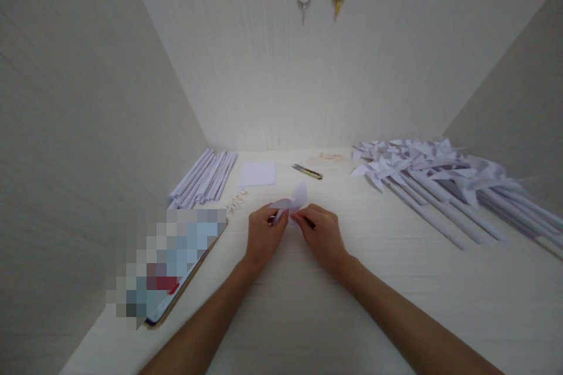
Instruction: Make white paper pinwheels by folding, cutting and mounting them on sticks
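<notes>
My left hand (263, 235) and my right hand (322, 233) meet over the middle of the pale wooden table (308, 304). Together they pinch a small piece of folded white paper (294, 200) whose flaps stand up just beyond my fingertips. A thin dark object shows under my right fingers; I cannot tell what it is.
A bundle of rolled white paper sticks (204, 177) lies at the back left, small white bits (236, 200) beside it. A white paper square (257, 174) and a small cutter (307, 171) lie behind my hands. Many finished paper pinwheels (435, 179) fill the right side. A tablet (171, 269) lies left.
</notes>
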